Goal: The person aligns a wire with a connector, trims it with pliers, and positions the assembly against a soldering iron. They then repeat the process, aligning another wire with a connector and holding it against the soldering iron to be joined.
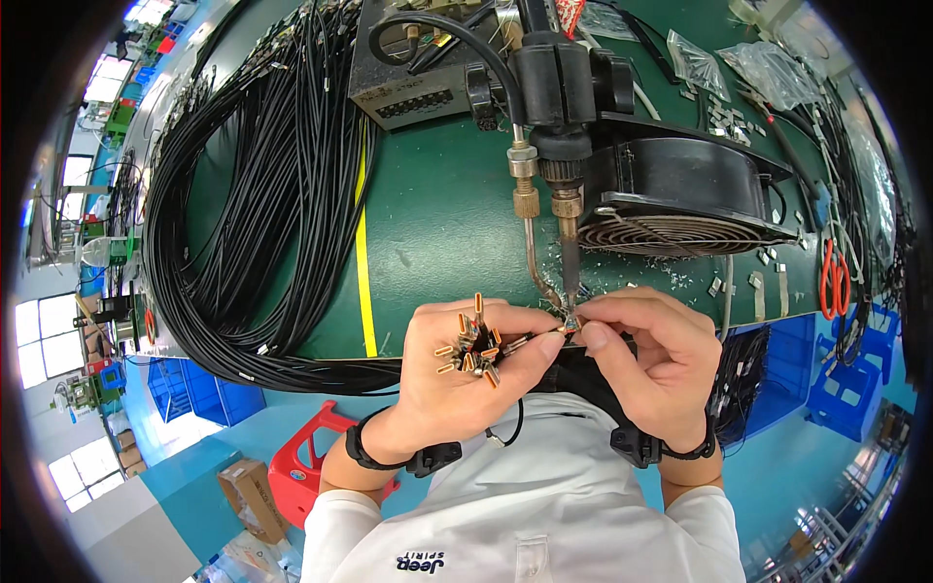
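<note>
My left hand [457,374] is closed round a bunch of black cable ends, whose flat metal plugs [478,355] with orange faces poke up between thumb and palm. One of these cables [525,342] runs out between its thumb and forefinger toward the right. Facing it, my right hand [656,355] pinches a tiny metal piece [571,324] at that cable's end; the fingertips hide most of it. Directly above the fingertips stands the soldering iron [570,257], its tip pointing down. Beside it a thin bent metal tube [536,262] reaches to the same spot.
A large coil of black cables [185,223] covers the bench's left side, near yellow tape [363,243]. Behind are a control box [408,97] and a black fan [680,194]. Red-handled scissors [834,280], loose connectors [729,121] and plastic bags [768,73] lie right. A red stool [306,457] stands below.
</note>
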A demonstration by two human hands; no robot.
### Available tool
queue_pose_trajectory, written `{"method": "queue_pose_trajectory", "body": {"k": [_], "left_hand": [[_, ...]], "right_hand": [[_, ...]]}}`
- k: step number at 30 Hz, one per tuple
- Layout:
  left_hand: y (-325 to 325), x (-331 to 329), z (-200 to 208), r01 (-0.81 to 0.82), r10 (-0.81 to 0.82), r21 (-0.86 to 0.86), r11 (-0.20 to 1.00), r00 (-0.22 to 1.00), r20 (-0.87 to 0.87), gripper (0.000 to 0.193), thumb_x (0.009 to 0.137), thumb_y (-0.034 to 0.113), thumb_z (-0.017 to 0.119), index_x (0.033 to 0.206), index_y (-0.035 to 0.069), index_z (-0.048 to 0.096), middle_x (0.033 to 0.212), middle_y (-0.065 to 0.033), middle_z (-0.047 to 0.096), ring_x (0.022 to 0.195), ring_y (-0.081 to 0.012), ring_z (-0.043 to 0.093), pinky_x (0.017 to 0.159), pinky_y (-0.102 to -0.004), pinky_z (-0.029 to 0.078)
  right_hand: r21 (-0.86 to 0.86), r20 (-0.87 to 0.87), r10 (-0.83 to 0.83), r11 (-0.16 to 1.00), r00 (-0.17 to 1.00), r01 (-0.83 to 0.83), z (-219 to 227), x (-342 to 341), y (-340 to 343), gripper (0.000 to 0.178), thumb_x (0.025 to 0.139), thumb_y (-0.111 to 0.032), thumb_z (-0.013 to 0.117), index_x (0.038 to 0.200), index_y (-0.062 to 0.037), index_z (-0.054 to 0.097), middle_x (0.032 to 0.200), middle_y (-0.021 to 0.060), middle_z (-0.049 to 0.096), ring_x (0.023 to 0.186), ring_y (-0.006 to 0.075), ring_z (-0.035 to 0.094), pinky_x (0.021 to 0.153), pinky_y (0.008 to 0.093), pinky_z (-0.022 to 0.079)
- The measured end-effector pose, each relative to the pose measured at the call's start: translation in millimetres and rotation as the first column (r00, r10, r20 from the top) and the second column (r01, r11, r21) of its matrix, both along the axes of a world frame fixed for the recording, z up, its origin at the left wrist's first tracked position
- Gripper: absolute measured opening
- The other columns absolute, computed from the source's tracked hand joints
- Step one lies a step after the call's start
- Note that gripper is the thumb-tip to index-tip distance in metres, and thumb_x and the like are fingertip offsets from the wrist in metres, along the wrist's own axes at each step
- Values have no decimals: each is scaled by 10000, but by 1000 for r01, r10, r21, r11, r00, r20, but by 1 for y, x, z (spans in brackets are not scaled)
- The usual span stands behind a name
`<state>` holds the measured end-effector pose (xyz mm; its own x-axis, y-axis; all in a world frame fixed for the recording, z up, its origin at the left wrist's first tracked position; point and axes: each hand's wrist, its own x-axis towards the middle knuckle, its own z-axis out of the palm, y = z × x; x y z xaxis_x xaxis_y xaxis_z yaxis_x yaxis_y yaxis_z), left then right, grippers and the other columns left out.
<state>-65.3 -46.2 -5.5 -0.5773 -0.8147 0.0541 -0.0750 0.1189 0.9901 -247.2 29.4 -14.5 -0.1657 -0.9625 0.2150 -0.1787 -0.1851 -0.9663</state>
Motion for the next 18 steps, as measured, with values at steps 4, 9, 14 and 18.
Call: {"method": "queue_pose_trajectory", "body": {"k": [4, 9, 14, 18], "left_hand": [[3, -4, -1, 18, -18, -7, 1000, 1000, -19, 82, 804, -1, 729, 885, -1, 722, 651, -48, 633, 538, -79, 529, 495, -232, 403], [-1, -4, 7, 158, -154, -94, 983, 987, 49, 91, 782, -3, 740, 872, 5, 727, 629, -68, 619, 529, -107, 548, 485, -249, 399], [23, 18, 12, 228, -221, -107, 968, 972, 78, 72, 742, -7, 702, 814, -5, 710, 683, -94, 670, 539, -142, 572, 516, -262, 438], [36, 31, 5, 182, -178, -84, 980, 983, 49, 75, 803, -48, 633, 841, -18, 691, 699, -97, 680, 487, -118, 547, 472, -228, 424]], "right_hand": [[-261, -188, -85, 965, 979, 34, -1, -4, -1, 224, 751, 136, 681, 969, 87, 660, 940, 187, 672, 761, 253, 674, 685, 306, 553], [-341, -317, -166, 939, 934, 51, 4, -4, 16, 228, 717, 113, 719, 934, 61, 669, 890, 177, 683, 749, 283, 674, 665, 322, 546], [-358, -412, -208, 932, 887, 53, 24, -40, 35, 173, 734, 29, 751, 893, 15, 686, 870, 144, 693, 753, 246, 672, 680, 341, 538], [-258, -579, -718, 610, 385, 749, 33, -142, 52, 220, 878, -97, 694, 1057, 27, 666, 946, 93, 697, 823, 128, 640, 731, 264, 512]]}}
